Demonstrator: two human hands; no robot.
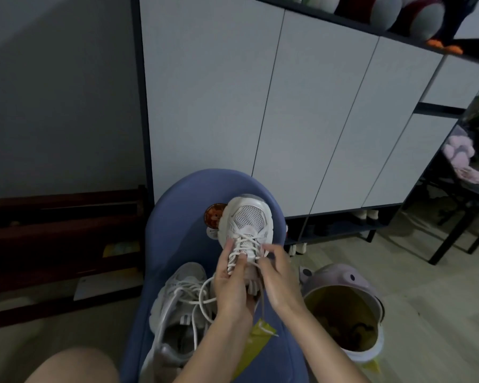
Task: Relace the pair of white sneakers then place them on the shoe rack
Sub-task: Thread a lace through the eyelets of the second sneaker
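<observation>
On blue seat (183, 205), left hand (233, 288) gripping sneaker (246, 225), right hand (280, 283) fingers pinching lace (263, 254)

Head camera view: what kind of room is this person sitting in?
Probably the entryway of a home. A tall white cabinet has shoes tucked under it, plush toys sit on top, and a dark wooden rack stands by the wall. Both hands work on a white sneaker over a blue seat.
</observation>
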